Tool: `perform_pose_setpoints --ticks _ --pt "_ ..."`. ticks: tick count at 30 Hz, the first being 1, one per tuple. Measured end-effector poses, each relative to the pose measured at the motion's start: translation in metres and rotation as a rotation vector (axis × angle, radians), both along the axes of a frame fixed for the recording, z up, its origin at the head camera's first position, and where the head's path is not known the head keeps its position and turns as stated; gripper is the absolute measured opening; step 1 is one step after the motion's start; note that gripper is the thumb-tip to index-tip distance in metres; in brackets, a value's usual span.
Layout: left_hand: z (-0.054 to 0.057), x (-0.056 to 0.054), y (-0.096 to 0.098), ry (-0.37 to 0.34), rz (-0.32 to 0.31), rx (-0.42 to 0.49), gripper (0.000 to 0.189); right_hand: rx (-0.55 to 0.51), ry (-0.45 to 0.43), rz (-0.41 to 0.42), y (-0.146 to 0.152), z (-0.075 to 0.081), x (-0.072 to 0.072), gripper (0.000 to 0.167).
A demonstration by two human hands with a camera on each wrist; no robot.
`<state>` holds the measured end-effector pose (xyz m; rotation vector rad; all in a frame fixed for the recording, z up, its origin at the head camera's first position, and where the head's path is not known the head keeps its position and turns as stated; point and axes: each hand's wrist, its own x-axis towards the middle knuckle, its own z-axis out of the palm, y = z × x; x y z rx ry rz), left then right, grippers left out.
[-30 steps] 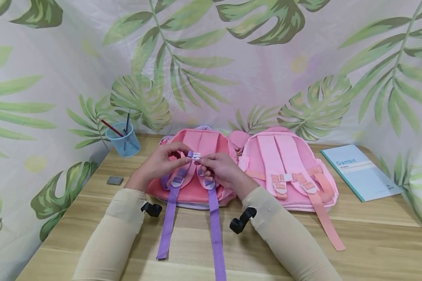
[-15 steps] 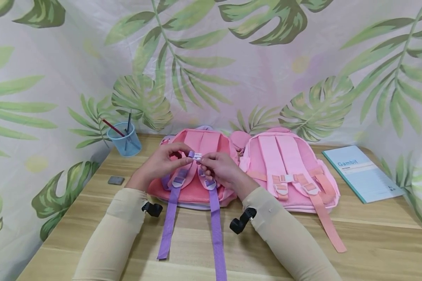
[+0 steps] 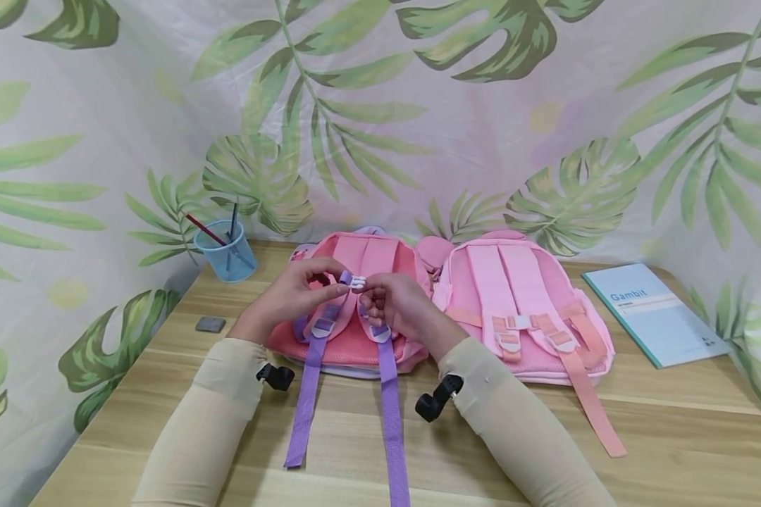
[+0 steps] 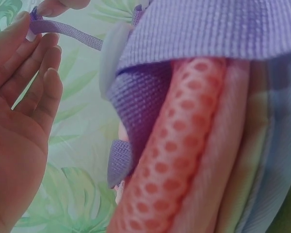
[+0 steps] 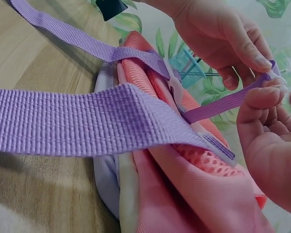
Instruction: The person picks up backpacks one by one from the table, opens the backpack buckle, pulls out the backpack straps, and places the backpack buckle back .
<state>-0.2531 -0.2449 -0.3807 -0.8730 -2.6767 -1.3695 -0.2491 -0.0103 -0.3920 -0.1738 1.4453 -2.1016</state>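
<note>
A white plastic side-release buckle [image 3: 358,282] with prongs hangs on a thin purple strap [image 3: 345,279] above the coral-pink backpack [image 3: 349,362]. My left hand [image 3: 294,292] pinches the strap at the buckle's left end between thumb and fingers. At the prong end, my right hand [image 3: 401,304] pinches with thumb and forefinger, its other fingers curled. In the right wrist view, the right fingertips partly cover the buckle [image 5: 277,81]. The purple strap [image 4: 77,35] runs taut from the left fingertips to the shoulder strap in the left wrist view.
A lighter pink backpack [image 3: 459,282] lies on the right, its buckle [image 3: 518,322] joined. Two purple strap tails [image 3: 306,408] trail onto the wooden table [image 3: 349,436]. Also there are a blue pencil cup [image 3: 228,260], a grey eraser-like block [image 3: 210,324] and a notebook [image 3: 659,313].
The right fingertips have shifted slightly along the buckle, leaving more of its prongs in sight. The left hand keeps its pinch, and the backpacks stay where they were.
</note>
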Motion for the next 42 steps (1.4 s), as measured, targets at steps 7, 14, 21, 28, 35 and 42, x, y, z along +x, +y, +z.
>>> perform_pose_setpoints --ticks 7,14,21,28,35,42 --pt "0.001 0.001 0.000 0.012 -0.002 -0.018 0.015 0.073 0.066 -0.032 -0.002 0.002 0.001 0.025" --pt "-0.001 -0.001 0.001 -0.022 -0.013 -0.039 0.024 0.147 0.127 -0.088 -0.004 0.002 0.003 0.019" --pt "-0.006 -0.003 0.002 -0.073 0.006 -0.157 0.026 0.172 0.119 -0.123 -0.004 0.003 0.002 0.017" --pt "-0.013 -0.005 0.001 -0.059 -0.009 -0.143 0.018 0.166 0.113 -0.145 -0.004 0.004 0.003 0.016" --pt "-0.020 -0.006 0.001 -0.058 -0.030 -0.163 0.017 0.149 0.098 -0.163 -0.001 0.002 0.003 0.018" --pt "-0.027 -0.008 0.000 -0.072 -0.054 -0.181 0.020 0.153 0.111 -0.156 0.001 0.001 0.003 0.021"
